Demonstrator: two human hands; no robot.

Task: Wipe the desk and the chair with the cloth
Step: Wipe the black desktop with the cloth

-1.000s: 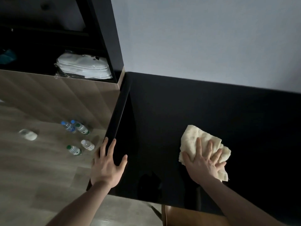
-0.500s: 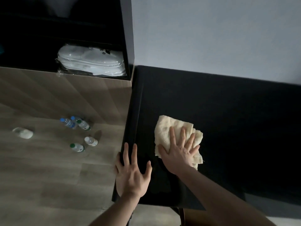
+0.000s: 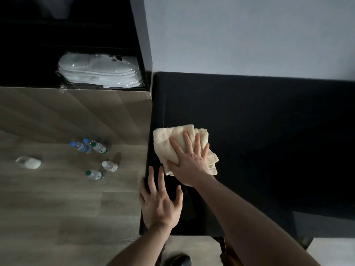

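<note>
A: What is hard to make out around the hands?

B: The right hand [image 3: 189,160] covers the middle of the cloth [image 3: 172,144], so its folds under the palm are hidden. The black worktop [image 3: 269,141] is so dark that its far right part shows no detail. At 6 o'clock a dark shoe [image 3: 179,260] is partly cut off by the frame edge, and a brown shape beside the right forearm is too dim to name.

A: Where is the cloth relative to that hand?

B: Directly beneath it, spreading out towards 10 o'clock and 3 o'clock from the palm, close to the worktop's left edge.

A: And the hands' pose?

B: The right hand lies flat, fingers straight and spread, pressing the cloth down. The left hand [image 3: 160,202] sits at 7 o'clock of it, also flat with fingers apart, resting on the worktop's left edge, holding nothing.

A: Further out?

B: At 9 o'clock, water bottles [image 3: 92,157] lie on the wooden floor [image 3: 57,208]. At 11 o'clock a shelf [image 3: 28,77] holds wrapped white slippers [image 3: 99,71].
</note>
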